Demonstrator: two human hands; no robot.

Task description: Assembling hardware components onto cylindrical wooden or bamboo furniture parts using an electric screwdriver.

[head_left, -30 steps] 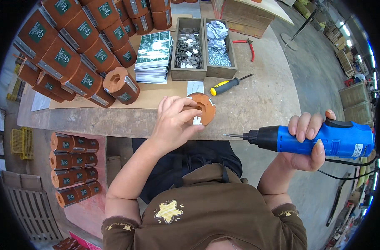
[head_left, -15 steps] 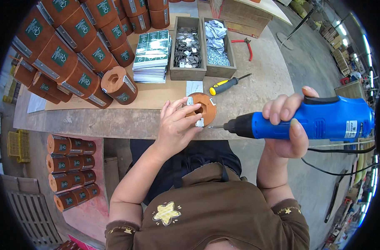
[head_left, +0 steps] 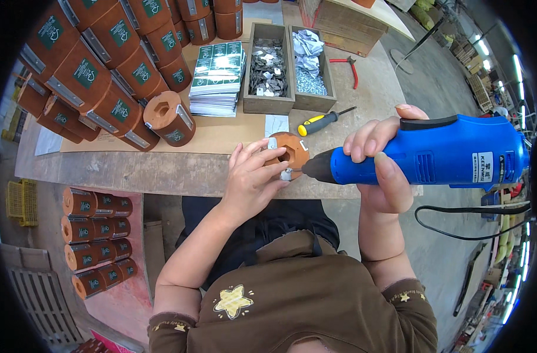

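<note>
One brown cylinder [head_left: 302,147] near frame centre: left hand [head_left: 250,175] half-closed on its edge, right hand [head_left: 383,166] wrapped round the blue driver [head_left: 451,150].
We judge it stiff, light, grippy; hold by outer wall. Where driver meets metal tab [head_left: 286,175]: hard to make out; left hand hides part of the face.

Your left hand [head_left: 252,172] touches a brown cylinder [head_left: 299,155]. At its three o'clock, your right hand [head_left: 392,183] grips a blue power screwdriver [head_left: 448,152].
</note>
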